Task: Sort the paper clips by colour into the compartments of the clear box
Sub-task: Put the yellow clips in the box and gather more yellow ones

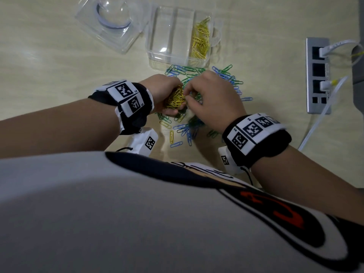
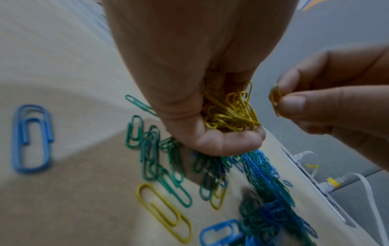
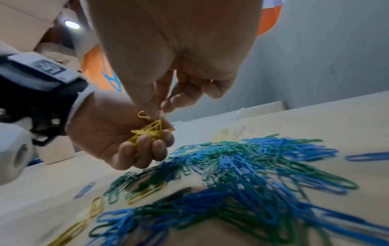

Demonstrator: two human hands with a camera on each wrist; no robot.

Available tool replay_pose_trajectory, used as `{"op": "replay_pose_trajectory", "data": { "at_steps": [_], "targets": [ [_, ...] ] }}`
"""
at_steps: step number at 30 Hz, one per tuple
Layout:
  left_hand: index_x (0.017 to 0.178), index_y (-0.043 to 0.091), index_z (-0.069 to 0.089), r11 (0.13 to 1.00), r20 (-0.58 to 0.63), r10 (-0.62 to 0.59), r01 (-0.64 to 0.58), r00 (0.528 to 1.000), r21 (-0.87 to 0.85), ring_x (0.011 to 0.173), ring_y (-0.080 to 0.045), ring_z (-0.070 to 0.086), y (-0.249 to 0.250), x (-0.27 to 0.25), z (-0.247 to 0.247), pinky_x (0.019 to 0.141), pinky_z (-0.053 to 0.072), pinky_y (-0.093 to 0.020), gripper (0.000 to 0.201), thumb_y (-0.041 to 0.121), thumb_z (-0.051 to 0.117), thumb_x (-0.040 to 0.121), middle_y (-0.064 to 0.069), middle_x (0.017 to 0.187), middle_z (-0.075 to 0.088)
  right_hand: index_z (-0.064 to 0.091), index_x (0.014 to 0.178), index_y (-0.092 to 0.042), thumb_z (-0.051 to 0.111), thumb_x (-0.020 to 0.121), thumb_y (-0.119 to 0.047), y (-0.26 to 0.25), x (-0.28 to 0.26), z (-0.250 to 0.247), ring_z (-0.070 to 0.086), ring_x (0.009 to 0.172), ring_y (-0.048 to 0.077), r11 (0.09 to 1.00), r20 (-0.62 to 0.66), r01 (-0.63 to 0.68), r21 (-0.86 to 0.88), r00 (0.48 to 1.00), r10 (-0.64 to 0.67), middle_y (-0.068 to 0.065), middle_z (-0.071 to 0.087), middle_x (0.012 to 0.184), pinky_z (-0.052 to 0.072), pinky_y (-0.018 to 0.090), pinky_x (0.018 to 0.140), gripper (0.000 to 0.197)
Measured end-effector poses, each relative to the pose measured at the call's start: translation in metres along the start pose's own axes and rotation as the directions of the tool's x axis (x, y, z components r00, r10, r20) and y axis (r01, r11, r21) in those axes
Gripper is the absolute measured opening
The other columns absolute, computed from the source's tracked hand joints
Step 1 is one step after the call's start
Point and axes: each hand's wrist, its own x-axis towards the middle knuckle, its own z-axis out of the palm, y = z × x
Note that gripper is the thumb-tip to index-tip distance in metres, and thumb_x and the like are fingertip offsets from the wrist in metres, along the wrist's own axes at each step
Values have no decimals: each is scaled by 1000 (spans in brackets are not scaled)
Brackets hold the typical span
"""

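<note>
My left hand (image 1: 167,95) is cupped palm up just above the table and grips a bunch of yellow clips (image 1: 175,98) (image 2: 229,111) (image 3: 148,131). Right beside it, my right hand (image 1: 208,99) pinches one yellow clip (image 2: 275,99) between thumb and forefinger, at the edge of that bunch. Under and around both hands lies a loose pile of blue and green clips (image 1: 199,79) (image 3: 242,166) with a few yellow ones (image 1: 171,136) (image 2: 166,213). The clear box (image 1: 169,56) stands beyond the pile; its right compartment holds yellow clips (image 1: 201,40), the other two look bare.
The box's clear lid (image 1: 110,22) lies at the back left. A grey socket strip (image 1: 318,75) with white cables plugged in is set into the table on the right. My torso fills the near edge of the head view.
</note>
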Motion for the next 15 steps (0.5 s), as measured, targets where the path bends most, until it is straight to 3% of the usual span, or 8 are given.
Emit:
{"op": "replay_pose_trajectory", "data": {
  "at_steps": [4, 7, 9, 12, 15],
  "targets": [
    [81, 8, 57, 999, -26, 30, -31, 999, -30, 59, -23, 62, -2, -1, 0, 58, 55, -32, 15, 13, 47, 91, -11, 71, 62, 62, 103, -22, 55, 87, -25, -9, 2, 5, 58, 90, 21, 999, 44, 32, -35, 999, -30, -4, 62, 95, 44, 40, 87, 18],
    [83, 6, 56, 999, -20, 14, -15, 1000, -53, 55, -20, 62, -5, -1, -3, 54, 54, -29, 18, 16, 46, 93, -10, 66, 62, 59, 97, -20, 54, 85, -24, -4, -2, 9, 57, 89, 20, 1000, 5, 14, 15, 1000, -14, -5, 61, 93, 44, 39, 83, 12],
    [82, 7, 56, 997, -11, -10, 9, 1000, -75, 51, -17, 60, -6, 0, -6, 50, 54, -25, 22, 21, 44, 95, -6, 61, 62, 58, 96, -23, 53, 88, -28, 0, -4, 15, 57, 91, 22, 996, 92, 25, -84, 996, -17, -4, 59, 95, 41, 38, 83, 11],
    [78, 11, 57, 995, -25, -41, 39, 999, -89, 49, -13, 58, -7, 0, -11, 46, 52, -20, 28, 25, 42, 96, 0, 58, 60, 58, 113, -29, 49, 93, -36, 8, -8, 28, 55, 102, 22, 955, 305, 103, -277, 952, -14, -2, 55, 105, 38, 38, 86, 23],
    [75, 13, 57, 995, -27, -45, 42, 999, -91, 48, -13, 57, -8, -2, -13, 47, 51, -19, 30, 26, 41, 97, -1, 60, 59, 58, 118, -30, 50, 93, -36, 11, -7, 34, 56, 104, 22, 944, 336, 131, -302, 942, -23, -1, 54, 107, 37, 38, 85, 27]
  ]
}}
